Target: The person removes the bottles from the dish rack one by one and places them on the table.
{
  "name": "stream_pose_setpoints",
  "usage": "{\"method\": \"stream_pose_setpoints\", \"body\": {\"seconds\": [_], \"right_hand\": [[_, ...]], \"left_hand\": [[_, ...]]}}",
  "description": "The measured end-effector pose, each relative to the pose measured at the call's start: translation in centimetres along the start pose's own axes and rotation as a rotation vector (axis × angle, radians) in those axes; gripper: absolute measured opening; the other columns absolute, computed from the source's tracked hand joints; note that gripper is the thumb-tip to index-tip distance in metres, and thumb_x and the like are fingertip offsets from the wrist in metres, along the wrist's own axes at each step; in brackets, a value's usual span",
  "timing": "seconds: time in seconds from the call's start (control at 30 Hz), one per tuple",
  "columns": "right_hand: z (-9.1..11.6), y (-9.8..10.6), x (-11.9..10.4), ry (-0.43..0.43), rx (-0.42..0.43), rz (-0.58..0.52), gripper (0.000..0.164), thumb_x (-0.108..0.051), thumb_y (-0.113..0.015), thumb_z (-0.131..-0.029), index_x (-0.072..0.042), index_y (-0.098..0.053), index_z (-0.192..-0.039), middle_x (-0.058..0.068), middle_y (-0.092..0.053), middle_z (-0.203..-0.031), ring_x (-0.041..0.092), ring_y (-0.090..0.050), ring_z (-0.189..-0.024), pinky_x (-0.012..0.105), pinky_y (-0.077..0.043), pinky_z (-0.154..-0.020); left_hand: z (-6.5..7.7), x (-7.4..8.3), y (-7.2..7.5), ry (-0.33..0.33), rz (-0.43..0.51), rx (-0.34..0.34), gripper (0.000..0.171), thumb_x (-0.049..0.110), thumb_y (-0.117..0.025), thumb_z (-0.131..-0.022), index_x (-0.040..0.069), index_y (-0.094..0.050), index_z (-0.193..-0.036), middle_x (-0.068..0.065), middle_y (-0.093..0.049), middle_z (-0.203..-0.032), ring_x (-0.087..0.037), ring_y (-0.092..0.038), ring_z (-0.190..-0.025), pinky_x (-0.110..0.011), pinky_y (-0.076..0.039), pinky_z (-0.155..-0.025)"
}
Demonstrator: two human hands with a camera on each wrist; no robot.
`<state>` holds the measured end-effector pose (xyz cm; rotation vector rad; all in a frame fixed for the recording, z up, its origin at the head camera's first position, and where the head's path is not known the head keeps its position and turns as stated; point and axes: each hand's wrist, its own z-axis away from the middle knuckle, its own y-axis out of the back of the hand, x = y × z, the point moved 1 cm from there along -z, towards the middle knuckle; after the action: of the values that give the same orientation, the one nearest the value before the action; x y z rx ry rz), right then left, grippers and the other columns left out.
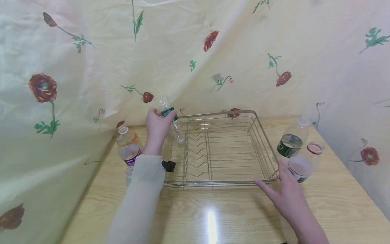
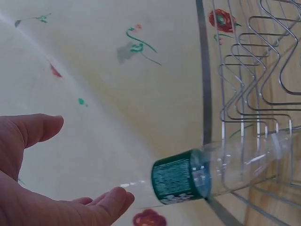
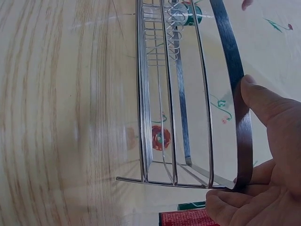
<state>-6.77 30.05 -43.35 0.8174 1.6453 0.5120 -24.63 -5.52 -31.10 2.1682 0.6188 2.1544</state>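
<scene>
A clear plastic bottle [image 1: 176,130] with a green label leans in the left back corner of a wire dish rack [image 1: 210,183], neck down and base up. In the left wrist view, the bottle [image 2: 175,178] slants through the rack's wires. My left hand [image 1: 158,125] is at the bottle's upper part; its thumb and fingers [image 2: 110,207] are spread apart, fingertips right by the base. My right hand [image 1: 287,196] holds the rack's front right corner, thumb on the front rim [image 3: 242,122] and the other fingers around the side.
Right of the rack stand a green-labelled bottle [image 1: 290,140] and a red-necked bottle [image 1: 304,164]. To the left are a purple-labelled bottle [image 1: 129,149] and another clear bottle [image 1: 129,174], partly behind my sleeve. A flowered cloth [image 1: 189,44] hangs behind the wooden table [image 1: 237,217].
</scene>
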Motion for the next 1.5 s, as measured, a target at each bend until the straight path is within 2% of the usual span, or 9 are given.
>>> {"method": "stream_pose_setpoints", "body": {"seconds": [0.2,0.4,0.6,0.83,0.97,1.17,1.33,1.5], "right_hand": [[0.2,0.0,0.1,-0.019,-0.015,-0.004,0.107,-0.047,-0.075,-0.092,0.008,-0.012,-0.158,0.037,-0.021,-0.157,0.058,-0.023,-0.140,0.072,-0.022,-0.109],[0.2,0.0,0.1,-0.018,-0.015,0.000,0.107,-0.047,-0.074,-0.092,0.010,-0.012,-0.158,0.038,-0.021,-0.157,0.059,-0.023,-0.140,0.072,-0.022,-0.109],[0.2,0.1,0.0,-0.018,-0.011,-0.004,0.106,-0.047,-0.074,-0.092,0.010,-0.012,-0.158,0.038,-0.022,-0.157,0.058,-0.023,-0.140,0.072,-0.022,-0.109],[0.2,0.3,0.0,-0.019,-0.006,0.006,0.106,-0.047,-0.075,-0.092,0.009,-0.012,-0.158,0.038,-0.023,-0.156,0.059,-0.024,-0.140,0.072,-0.023,-0.109],[0.2,0.1,-0.1,-0.039,-0.020,0.005,0.107,-0.049,-0.074,-0.092,0.008,-0.012,-0.158,0.038,-0.022,-0.156,0.059,-0.024,-0.139,0.074,-0.024,-0.108],[0.3,-0.1,0.0,-0.032,-0.006,-0.001,0.107,-0.049,-0.075,-0.091,0.008,-0.013,-0.158,0.037,-0.021,-0.158,0.059,-0.024,-0.139,0.073,-0.024,-0.108],[0.3,-0.1,0.1,-0.013,0.013,-0.009,0.107,-0.047,-0.076,-0.091,0.007,-0.013,-0.159,0.036,-0.020,-0.158,0.058,-0.024,-0.140,0.073,-0.023,-0.109],[0.4,-0.1,0.1,-0.018,0.004,-0.015,0.107,-0.048,-0.075,-0.091,0.006,-0.012,-0.159,0.036,-0.019,-0.159,0.058,-0.024,-0.140,0.073,-0.025,-0.108]], "left_hand": [[-1.4,-1.4,-0.8,0.074,-0.007,-0.007,0.087,0.036,-0.076,-0.092,-0.006,-0.030,-0.153,-0.024,-0.042,-0.148,-0.032,-0.050,-0.128,-0.037,-0.049,-0.103],[-2.4,-2.5,-1.4,0.103,0.006,-0.005,0.083,0.037,-0.077,-0.092,-0.006,-0.035,-0.150,-0.023,-0.049,-0.139,-0.030,-0.056,-0.119,-0.037,-0.050,-0.100],[-3.3,-2.7,-1.7,0.119,-0.025,0.004,0.076,0.039,-0.077,-0.092,-0.005,-0.042,-0.142,-0.018,-0.053,-0.129,-0.029,-0.056,-0.114,-0.038,-0.051,-0.098],[-4.4,-2.7,-2.5,0.160,-0.064,0.014,0.075,0.039,-0.077,-0.092,-0.004,-0.041,-0.141,-0.019,-0.051,-0.130,-0.030,-0.053,-0.115,-0.039,-0.051,-0.096],[-4.8,-3.4,-3.0,0.161,-0.060,0.028,0.075,0.037,-0.076,-0.093,-0.003,-0.038,-0.144,-0.019,-0.050,-0.134,-0.031,-0.053,-0.119,-0.038,-0.051,-0.098],[-5.7,-4.8,-3.7,0.132,-0.022,0.068,0.066,0.031,-0.076,-0.093,-0.004,-0.046,-0.140,-0.018,-0.055,-0.131,-0.030,-0.056,-0.117,-0.037,-0.050,-0.100],[-6.4,-5.5,-3.7,0.095,-0.067,0.082,0.058,0.031,-0.077,-0.092,-0.005,-0.054,-0.132,-0.019,-0.060,-0.126,-0.030,-0.059,-0.113,-0.037,-0.052,-0.098],[-6.9,-6.0,-3.8,0.106,-0.123,0.082,0.064,0.033,-0.079,-0.091,-0.006,-0.051,-0.134,-0.020,-0.059,-0.127,-0.031,-0.058,-0.114,-0.038,-0.051,-0.099]]}}
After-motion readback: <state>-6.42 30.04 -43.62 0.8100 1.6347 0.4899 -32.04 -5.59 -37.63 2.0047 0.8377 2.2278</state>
